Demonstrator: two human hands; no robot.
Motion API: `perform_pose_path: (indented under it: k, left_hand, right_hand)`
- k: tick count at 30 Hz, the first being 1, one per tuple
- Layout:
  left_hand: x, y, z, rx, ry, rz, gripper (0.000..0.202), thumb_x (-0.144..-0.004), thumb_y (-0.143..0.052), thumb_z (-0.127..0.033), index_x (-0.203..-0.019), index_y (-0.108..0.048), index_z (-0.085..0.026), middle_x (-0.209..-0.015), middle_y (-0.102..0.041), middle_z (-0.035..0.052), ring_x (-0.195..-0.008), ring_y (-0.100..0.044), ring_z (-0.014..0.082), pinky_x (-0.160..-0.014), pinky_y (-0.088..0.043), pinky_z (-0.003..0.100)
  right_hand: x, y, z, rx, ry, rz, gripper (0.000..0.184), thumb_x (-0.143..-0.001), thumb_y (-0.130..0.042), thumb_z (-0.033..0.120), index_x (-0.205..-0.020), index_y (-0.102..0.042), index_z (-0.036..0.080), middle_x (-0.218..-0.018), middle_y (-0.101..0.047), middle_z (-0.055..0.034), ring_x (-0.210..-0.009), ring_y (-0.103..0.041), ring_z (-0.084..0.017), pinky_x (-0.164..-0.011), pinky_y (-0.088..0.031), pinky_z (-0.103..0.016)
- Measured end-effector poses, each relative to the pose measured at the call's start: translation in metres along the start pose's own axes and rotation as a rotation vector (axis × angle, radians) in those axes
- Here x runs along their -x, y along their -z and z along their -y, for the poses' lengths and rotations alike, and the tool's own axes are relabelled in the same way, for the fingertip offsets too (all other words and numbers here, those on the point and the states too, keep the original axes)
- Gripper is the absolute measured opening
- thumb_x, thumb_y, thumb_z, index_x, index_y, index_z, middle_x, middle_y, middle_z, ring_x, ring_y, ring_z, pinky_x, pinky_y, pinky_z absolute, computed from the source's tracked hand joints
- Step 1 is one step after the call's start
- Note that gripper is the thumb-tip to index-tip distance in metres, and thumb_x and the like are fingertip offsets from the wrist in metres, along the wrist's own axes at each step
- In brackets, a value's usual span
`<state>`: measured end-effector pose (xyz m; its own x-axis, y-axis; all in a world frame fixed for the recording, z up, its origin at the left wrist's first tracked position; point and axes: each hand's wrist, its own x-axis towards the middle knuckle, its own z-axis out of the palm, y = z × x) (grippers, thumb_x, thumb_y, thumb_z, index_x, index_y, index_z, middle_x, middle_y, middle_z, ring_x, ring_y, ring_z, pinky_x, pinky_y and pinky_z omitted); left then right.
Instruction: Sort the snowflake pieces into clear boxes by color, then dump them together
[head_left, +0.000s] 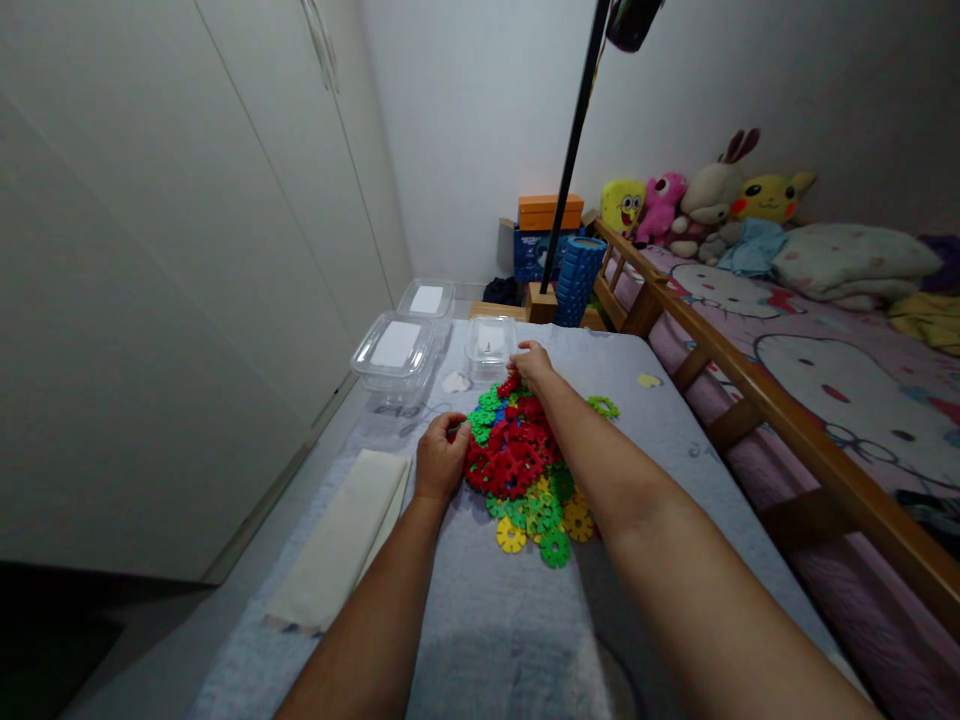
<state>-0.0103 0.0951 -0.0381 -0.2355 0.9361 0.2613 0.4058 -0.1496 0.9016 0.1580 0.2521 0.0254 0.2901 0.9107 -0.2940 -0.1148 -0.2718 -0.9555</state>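
A heap of plastic snowflake pieces (525, 465) in red, green, yellow and blue lies on a grey-blue cloth (510, 620). My left hand (440, 458) rests at the heap's left edge, fingers curled and pinching near a green piece. At the heap's far end, my right hand (531, 364) is pinched on a red piece, close to a small clear container (490, 347). One green piece (603, 406) lies apart to the right.
Two clear lidded boxes (395, 352) (426, 298) stand at the far left. A folded cream cloth (341, 535) lies at the left. A wooden bed rail (757, 400) runs along the right, with plush toys (697, 205) behind. A black pole (574, 150) rises beyond.
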Motion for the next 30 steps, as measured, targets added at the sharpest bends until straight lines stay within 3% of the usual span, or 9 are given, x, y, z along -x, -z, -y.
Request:
perform_pose_path:
  k: [10,19,30]
  left_hand:
    - [0.000,-0.001,-0.002,-0.014,0.003,-0.001,0.021,-0.086,-0.062,-0.038,-0.093,-0.070,-0.020,-0.095,-0.076,0.0066,-0.091,-0.072,0.0218,-0.088,-0.057,0.036]
    - [0.001,0.001,-0.004,-0.036,-0.020,0.004,0.018,-0.086,-0.061,-0.035,-0.093,-0.070,-0.021,-0.094,-0.075,0.0063,-0.092,-0.071,0.0222,-0.090,-0.056,0.037]
    - [0.001,-0.001,-0.003,-0.048,-0.032,0.013,0.016,-0.085,-0.062,-0.033,-0.092,-0.070,-0.021,-0.095,-0.074,0.0063,-0.092,-0.071,0.0221,-0.091,-0.056,0.038]
  right_hand:
    - [-0.009,-0.020,0.000,0.023,-0.003,-0.015,0.041,-0.078,-0.063,-0.004,-0.112,-0.057,0.019,-0.069,-0.058,0.0073,-0.046,-0.055,-0.007,-0.045,-0.049,-0.015]
    - [-0.011,-0.044,0.004,-0.011,-0.030,-0.023,0.046,-0.076,-0.067,-0.003,-0.116,-0.057,0.019,-0.074,-0.059,0.0059,-0.049,-0.055,-0.006,-0.045,-0.052,-0.015]
    - [-0.016,-0.055,-0.001,-0.031,-0.014,-0.027,0.054,-0.074,-0.067,-0.003,-0.122,-0.057,0.019,-0.076,-0.062,0.0052,-0.051,-0.058,-0.006,-0.049,-0.054,-0.016]
